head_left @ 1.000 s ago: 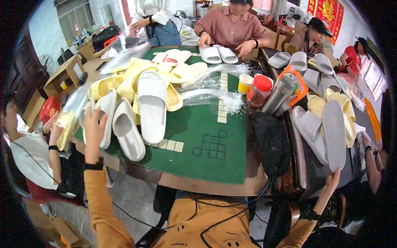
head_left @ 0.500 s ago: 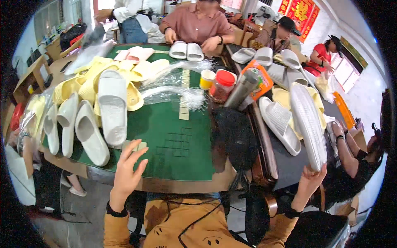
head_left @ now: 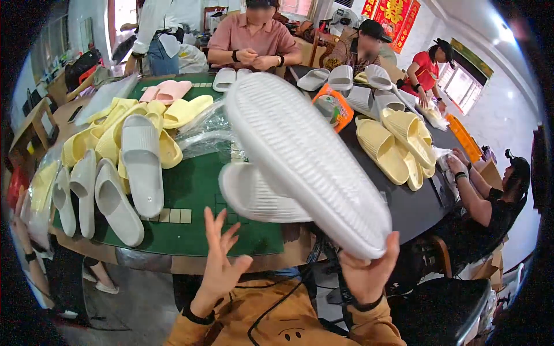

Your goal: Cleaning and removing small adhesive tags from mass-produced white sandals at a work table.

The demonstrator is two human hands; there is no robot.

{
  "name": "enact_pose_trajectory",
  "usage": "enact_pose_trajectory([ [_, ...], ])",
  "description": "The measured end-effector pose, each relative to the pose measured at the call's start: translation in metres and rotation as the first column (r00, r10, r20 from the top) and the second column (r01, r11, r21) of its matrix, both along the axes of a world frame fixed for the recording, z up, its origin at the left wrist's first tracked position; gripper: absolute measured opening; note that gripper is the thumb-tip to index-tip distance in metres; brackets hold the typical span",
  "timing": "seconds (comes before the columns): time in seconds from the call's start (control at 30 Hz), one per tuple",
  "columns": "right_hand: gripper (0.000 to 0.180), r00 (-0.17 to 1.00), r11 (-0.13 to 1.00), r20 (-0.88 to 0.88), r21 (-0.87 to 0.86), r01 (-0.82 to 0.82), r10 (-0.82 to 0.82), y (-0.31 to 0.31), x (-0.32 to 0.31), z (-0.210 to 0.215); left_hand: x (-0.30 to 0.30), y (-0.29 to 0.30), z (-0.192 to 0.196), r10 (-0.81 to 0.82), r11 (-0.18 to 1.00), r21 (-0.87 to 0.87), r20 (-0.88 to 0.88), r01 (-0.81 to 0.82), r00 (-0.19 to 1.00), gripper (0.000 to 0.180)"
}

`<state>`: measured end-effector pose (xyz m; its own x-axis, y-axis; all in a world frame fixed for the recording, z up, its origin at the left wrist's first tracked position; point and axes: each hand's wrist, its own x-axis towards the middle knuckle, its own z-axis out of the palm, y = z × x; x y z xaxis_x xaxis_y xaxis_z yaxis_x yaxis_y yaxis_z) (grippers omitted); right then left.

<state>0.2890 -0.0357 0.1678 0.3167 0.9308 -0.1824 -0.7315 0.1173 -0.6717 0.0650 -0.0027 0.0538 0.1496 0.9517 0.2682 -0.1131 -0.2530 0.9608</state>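
Observation:
My right hand [head_left: 369,271] grips the heel end of a light grey slipper [head_left: 306,155], raised over the green tabletop with its ribbed sole facing up toward me. A second grey slipper [head_left: 259,196] shows partly beneath it; whether my fingers hold that one too is hidden. My left hand [head_left: 218,271] is open, fingers spread, just left of the slippers and touching nothing. Nearest to it on the left stand several grey slippers [head_left: 141,167], leaning on a heap of yellow slippers [head_left: 109,135].
A clear plastic bag [head_left: 202,135] lies on the green tabletop [head_left: 190,236]. Pink slippers [head_left: 167,90] sit at the far left. On the dark table [head_left: 415,210] at right are yellow slippers [head_left: 384,150], more grey ones [head_left: 340,78] and an orange pack [head_left: 334,106]. Several people work around.
My right hand has lifted the grey slippers off the right-hand table and swung them left over the green tabletop. My left hand has moved right. The person opposite has let go of the grey slippers.

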Motion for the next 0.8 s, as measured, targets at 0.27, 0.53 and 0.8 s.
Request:
enact_pose_trajectory([
  [0.27,0.045,0.549,0.813,-0.638,0.229,-0.535,0.54,0.054,-0.027,-0.047,-0.056,0.024,-0.027,0.526,0.85,-0.017,0.028,-0.526,0.85,0.077],
  [0.53,0.058,0.549,0.868,-0.743,0.087,-0.488,0.383,0.086,-0.03,-0.122,-0.049,0.019,-0.03,0.617,0.787,0.42,-0.549,-0.453,0.563,0.06],
  [0.8,0.027,0.375,0.906,0.926,0.189,-0.379,-0.037,0.133,-0.017,-0.111,-0.027,0.019,-0.047,0.521,0.854,0.453,-0.745,-0.257,0.418,0.049],
])
